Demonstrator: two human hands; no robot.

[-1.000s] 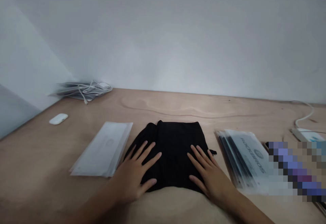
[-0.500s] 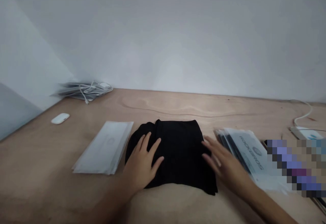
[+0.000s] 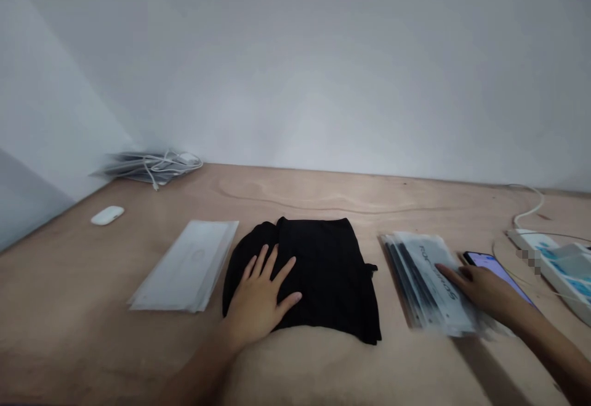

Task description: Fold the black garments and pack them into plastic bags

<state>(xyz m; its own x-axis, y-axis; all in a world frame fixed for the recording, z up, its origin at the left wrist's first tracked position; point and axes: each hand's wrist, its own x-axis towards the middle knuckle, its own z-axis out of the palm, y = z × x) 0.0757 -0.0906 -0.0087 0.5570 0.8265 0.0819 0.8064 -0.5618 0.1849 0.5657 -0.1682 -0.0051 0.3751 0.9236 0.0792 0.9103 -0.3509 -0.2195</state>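
Observation:
A folded black cloth garment point(image 3: 323, 283) lies on the wooden table in front of me. My left hand point(image 3: 261, 295) rests flat on its left part, with fingers spread. To the right is a stack of clear plastic packaging bags point(image 3: 415, 283), the top one printed with dark lettering and dark strips showing along the left side. My right hand point(image 3: 480, 289) is at the right edge of the top bag, a finger or thumb over its print; the other fingers are mostly hidden. The edge of the bag near that hand is blurred.
A second pile of frosted bags point(image 3: 184, 267) lies left of the garment. Farther left are a white earbud case point(image 3: 108, 215) and grey packets with a white cable point(image 3: 154, 166). A lit phone point(image 3: 498, 270) and a white power strip point(image 3: 549, 258) lie at the right.
My right hand has left the garment's right edge and moved right onto the plastic bags. My left hand stays on the garment. The phone's screen is now partly visible.

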